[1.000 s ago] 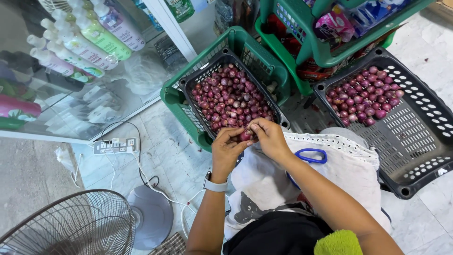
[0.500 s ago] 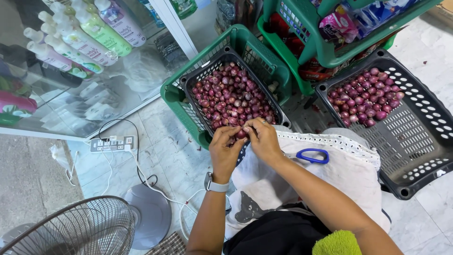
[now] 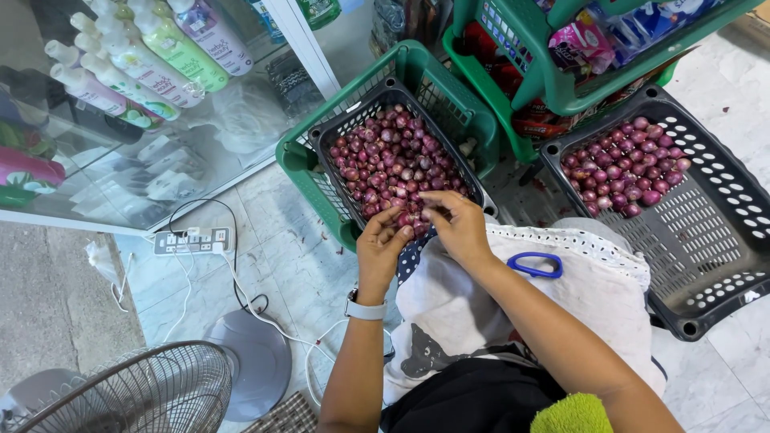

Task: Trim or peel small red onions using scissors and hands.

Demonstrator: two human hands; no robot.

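Grip: I see both hands, left hand (image 3: 383, 244) and right hand (image 3: 455, 224), with fingertips pinched on one shallot (image 3: 419, 215) between them.
Change: since a second ago the hands sit slightly higher over the basket's near rim; the handling continues.
Shallot position: above the near edge of the black basket (image 3: 337, 136).
Axis: I cannot tell; fingers hide it.
Surround: green crate (image 3: 298, 160), second basket (image 3: 714, 240).

Our arms are bare to past the elbows, with no sleeves in view. On our left wrist we wear a watch (image 3: 365, 309) with a pale grey strap. Our left hand (image 3: 380, 248) and right hand (image 3: 459, 227) carry no gloves.
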